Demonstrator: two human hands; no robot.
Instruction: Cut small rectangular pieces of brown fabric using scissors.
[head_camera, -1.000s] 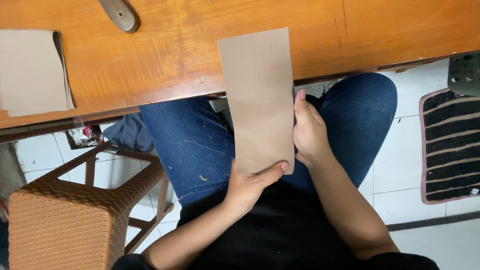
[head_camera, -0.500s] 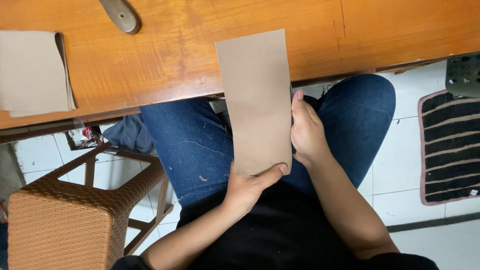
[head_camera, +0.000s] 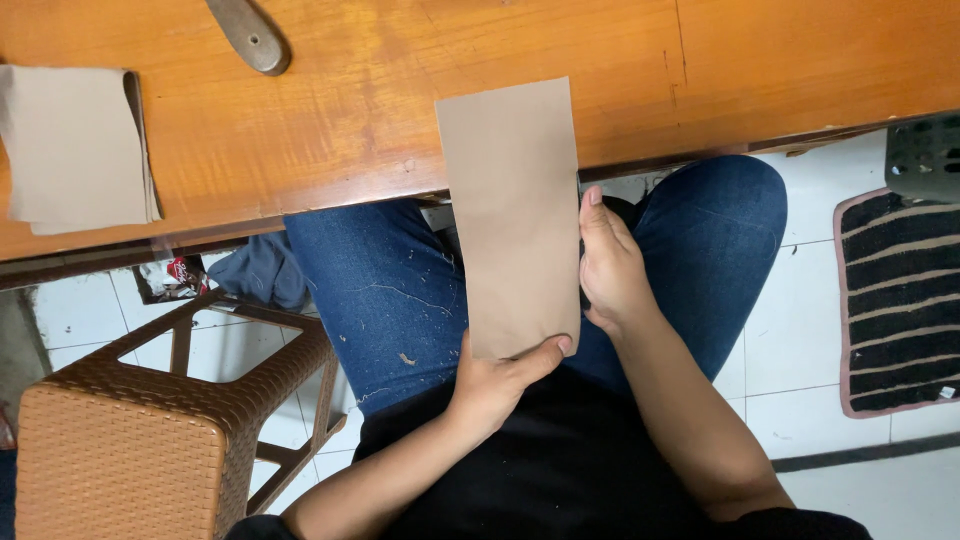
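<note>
Orange wooden table (head_camera: 300, 130) with paper stack (head_camera: 75, 150), hands (head_camera: 500, 385) pinching brown paper bag (head_camera: 512, 215) over lap.

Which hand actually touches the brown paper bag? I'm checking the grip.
Touching, both: the head view shows the left hand thumb over the brown paper bag bottom edge, the right hand along its side.

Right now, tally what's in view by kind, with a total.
Brown paper bag held by left hand and right hand: 1
Stack of brown paper bags on table: 1
Wooden table: 1
Brown wicker stool: 1
Striped mat: 1
Total: 5
</note>
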